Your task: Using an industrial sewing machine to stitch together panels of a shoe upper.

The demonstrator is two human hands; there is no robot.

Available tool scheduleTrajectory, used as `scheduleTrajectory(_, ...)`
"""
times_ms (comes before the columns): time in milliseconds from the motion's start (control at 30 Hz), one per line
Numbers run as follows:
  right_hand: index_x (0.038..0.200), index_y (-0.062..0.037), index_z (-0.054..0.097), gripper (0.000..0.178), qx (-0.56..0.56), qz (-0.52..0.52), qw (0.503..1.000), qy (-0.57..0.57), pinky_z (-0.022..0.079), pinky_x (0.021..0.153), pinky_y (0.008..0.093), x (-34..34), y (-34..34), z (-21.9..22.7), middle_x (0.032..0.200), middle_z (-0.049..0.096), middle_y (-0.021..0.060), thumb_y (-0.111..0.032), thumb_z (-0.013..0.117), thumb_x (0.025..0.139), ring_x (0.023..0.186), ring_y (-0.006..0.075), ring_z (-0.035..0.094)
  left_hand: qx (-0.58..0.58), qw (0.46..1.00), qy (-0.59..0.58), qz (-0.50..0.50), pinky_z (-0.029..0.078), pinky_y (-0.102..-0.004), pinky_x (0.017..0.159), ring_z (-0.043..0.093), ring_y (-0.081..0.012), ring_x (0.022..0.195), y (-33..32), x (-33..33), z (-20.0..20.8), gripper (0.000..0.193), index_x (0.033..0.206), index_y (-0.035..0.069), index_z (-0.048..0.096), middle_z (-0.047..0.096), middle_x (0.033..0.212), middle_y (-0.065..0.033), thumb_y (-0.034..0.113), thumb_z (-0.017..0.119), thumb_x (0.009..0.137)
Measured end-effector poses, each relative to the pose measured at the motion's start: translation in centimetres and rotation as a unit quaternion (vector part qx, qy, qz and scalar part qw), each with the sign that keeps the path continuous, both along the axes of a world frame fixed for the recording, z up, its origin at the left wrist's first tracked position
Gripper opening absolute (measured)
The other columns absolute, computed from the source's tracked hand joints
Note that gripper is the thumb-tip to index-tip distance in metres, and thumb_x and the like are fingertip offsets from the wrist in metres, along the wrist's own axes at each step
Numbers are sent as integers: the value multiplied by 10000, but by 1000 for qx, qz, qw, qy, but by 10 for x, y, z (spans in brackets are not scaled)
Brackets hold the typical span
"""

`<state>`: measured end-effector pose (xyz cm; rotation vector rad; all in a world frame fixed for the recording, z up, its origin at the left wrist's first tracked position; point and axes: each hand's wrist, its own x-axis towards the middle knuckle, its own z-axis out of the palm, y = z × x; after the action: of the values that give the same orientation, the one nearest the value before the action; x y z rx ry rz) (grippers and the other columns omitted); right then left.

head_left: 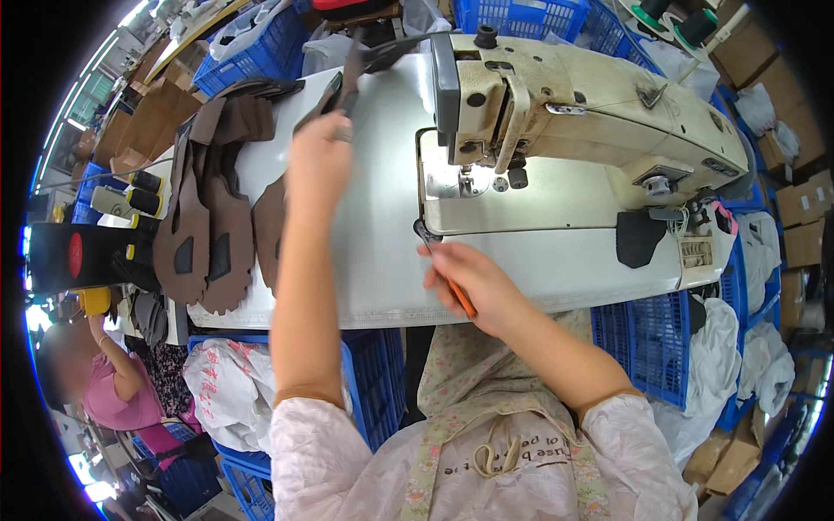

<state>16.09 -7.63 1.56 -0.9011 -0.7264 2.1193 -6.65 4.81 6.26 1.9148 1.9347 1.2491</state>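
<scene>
My left hand (321, 165) is closed on a dark brown cut piece (350, 74), which smears with motion above the far left of the white table. My right hand (473, 282) grips a small orange-handled tool (460, 298) near the table's front edge. Its dark end (425, 231) points toward the sewing machine (565, 113); the fingers hide its middle, so its exact kind is unclear. Stacks of brown cut pieces (182, 234) with scalloped ends lie left of my left forearm. One more brown piece (268, 230) is partly covered by that forearm.
A black scrap (640, 239) lies right of the machine bed. Blue crates (656, 343) stand below the table and behind it. Thread cones (695, 28) stand at the far right. At the left edge a person in pink (126, 382) sits beside another machine (74, 256).
</scene>
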Motion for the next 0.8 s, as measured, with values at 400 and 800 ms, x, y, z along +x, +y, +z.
scheduleTrajectory(400,1357,-2,506,375,141,105,981,-88,450,583,212,60,-58,17,998,664,96,-197,507,1037,687,83,576,-45,998,-35,25,443,-266,814,576,-107,862,-124,-91,137,294,1095,-27,687,658,894,-7,235,652,966)
scheduleTrajectory(800,1361,-55,564,382,204,195,956,-81,450,656,210,113,-92,47,979,628,4,-214,568,1014,774,59,533,-80,990,76,88,451,-298,950,625,-171,1017,-210,-99,146,260,1107,-38,689,703,1037,-90,158,651,941)
